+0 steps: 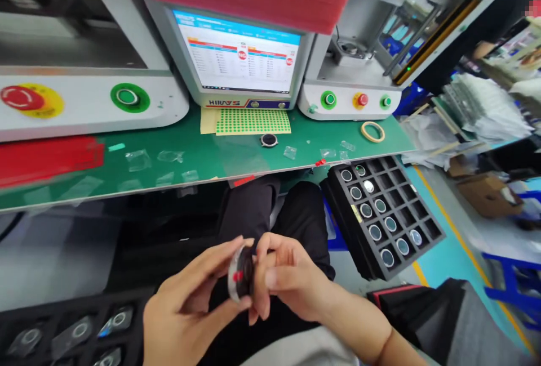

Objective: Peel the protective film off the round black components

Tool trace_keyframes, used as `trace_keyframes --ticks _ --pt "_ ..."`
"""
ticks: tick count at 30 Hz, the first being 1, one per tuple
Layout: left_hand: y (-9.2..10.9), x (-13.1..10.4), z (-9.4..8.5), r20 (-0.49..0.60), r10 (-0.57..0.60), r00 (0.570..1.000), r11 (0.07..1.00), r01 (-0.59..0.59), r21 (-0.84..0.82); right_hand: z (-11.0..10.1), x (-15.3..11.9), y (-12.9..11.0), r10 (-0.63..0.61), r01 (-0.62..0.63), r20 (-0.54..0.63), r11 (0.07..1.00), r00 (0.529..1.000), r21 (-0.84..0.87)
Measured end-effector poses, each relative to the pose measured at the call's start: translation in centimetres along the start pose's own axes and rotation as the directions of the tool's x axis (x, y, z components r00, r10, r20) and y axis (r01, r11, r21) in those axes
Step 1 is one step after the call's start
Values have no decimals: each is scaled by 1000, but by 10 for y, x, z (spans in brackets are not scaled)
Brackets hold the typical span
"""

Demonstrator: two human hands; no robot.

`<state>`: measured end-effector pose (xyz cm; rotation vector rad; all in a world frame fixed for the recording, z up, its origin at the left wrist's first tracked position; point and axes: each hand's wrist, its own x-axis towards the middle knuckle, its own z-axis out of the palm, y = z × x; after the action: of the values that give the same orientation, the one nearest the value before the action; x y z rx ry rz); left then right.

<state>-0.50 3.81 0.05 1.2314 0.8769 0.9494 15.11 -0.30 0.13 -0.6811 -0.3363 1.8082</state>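
Above my lap, my left hand [190,301] grips a round watch case [237,277] by its edge, between thumb and fingers. The case is tilted on its side, with a silver rim, a dark inner side and a small red mark. My right hand [287,276] is right beside it, fingers curled and thumb pressed to the forefinger, close against the dark side. Whatever sits between those right fingertips is hidden. Another watch case [269,140], dark-faced, lies on the green bench [198,155] beyond my knees.
A black tray [416,202] at right holds several round watch parts; another tray [51,312] at lower left has parts with clear film. Behind the bench edge stand a monitor [240,56] and machines with buttons. Green-dot stickers [253,121], a tape roll [372,132] and film scraps lie about.
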Motion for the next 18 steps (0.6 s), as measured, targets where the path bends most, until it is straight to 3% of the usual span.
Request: trace_keyframes --ticks 3,7,11,14,18 --pt "1 6 9 -37 -265 964 933 246 -264 -6 -6 -8 -173 174 -111 985 979 1" --pt "-2 9 20 106 -455 884 769 450 -454 -15 -18 -16 -326 316 -271 945 906 -81" --pt "-9 5 29 244 -373 895 721 445 -531 -20 -23 -16 -323 287 -281 944 904 -161" --pt "-10 0 35 183 -300 936 763 350 -543 -19 -23 -11 -342 286 -269 931 900 -229" --pt "-9 -6 40 66 -260 963 848 261 -462 -15 -25 -1 -457 382 -190 864 869 -328"
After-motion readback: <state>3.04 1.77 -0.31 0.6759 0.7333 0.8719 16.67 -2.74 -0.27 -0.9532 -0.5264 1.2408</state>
